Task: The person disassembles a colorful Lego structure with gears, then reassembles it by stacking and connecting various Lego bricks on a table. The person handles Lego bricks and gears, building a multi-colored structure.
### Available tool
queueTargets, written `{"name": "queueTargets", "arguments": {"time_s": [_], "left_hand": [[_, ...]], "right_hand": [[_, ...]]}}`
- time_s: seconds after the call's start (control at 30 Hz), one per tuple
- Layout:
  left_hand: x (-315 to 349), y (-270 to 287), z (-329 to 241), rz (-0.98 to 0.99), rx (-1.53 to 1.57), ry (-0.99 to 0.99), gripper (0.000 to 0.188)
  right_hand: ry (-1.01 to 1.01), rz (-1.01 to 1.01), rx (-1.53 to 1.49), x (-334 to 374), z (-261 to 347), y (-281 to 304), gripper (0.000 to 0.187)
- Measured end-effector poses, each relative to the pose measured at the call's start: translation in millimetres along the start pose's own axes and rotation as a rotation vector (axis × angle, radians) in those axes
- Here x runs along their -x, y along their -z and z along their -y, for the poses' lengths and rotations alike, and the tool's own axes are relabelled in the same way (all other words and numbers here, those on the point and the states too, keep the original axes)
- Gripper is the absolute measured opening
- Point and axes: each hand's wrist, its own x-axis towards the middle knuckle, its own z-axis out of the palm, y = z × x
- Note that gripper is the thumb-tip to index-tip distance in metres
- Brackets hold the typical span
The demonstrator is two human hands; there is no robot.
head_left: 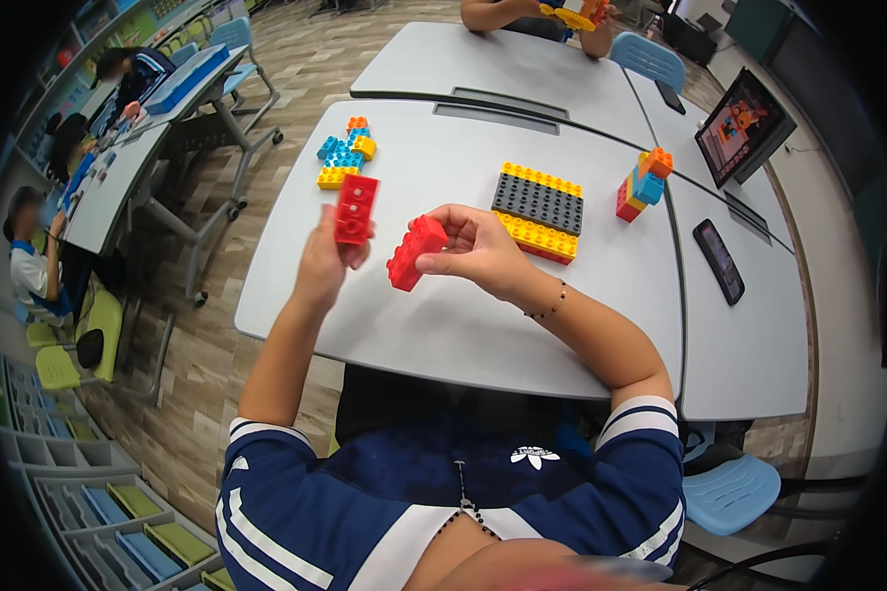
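Observation:
My left hand [322, 261] is closed on a red toy brick [356, 209], its hollow underside turned up. In my right hand [478, 248] another red toy brick [416, 254] is pinched between thumb and fingers, tilted, with studs toward the left. The two bricks are apart, held above the grey-white table [434, 340]. Right of my right hand lies a flat block build [539, 209], dark grey in the middle with yellow rows at both ends and some red beneath. Beyond my left hand sits a cluster of blue, yellow and orange bricks [346, 155].
Farther right stand a small tower of coloured bricks [646, 184], a phone [718, 261] and a tablet-like screen [744, 128]. A second phone [669, 96] lies behind. Across the table, another person's hands hold a yellow build [577, 12]. People work at a table [118, 177] on the left.

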Motion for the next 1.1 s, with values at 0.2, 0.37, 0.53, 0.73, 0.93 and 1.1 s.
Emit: {"name": "queueTargets", "arguments": {"time_s": [0.2,0.37,0.53,0.73,0.93,1.1], "left_hand": [[-17,62,-5,-0.088,-1.042,-0.33,0.043],[-43,107,9,0.081,-1.453,-0.242,0.034],[-64,124,21,-0.022,-1.398,-0.202,0.042],[-72,138,22,-0.057,-1.293,-0.17,0.043],[-72,149,29,-0.082,-1.239,-0.197,0.039],[-68,155,32,-0.148,-1.063,-0.21,0.034]], "right_hand": [[-0.004,-0.038,-0.064,-2,7,2,0.046],[-0.043,-0.038,-0.012,-8,-7,7,0.042],[-0.05,-0.045,0.076,-8,-31,7,0.044],[0.051,-0.064,0.445,-23,-61,3,0.047],[0.122,-0.085,0.818,-64,-83,-14,0.046],[0.295,-0.161,1.09,-103,-99,-27,0.043]]}}
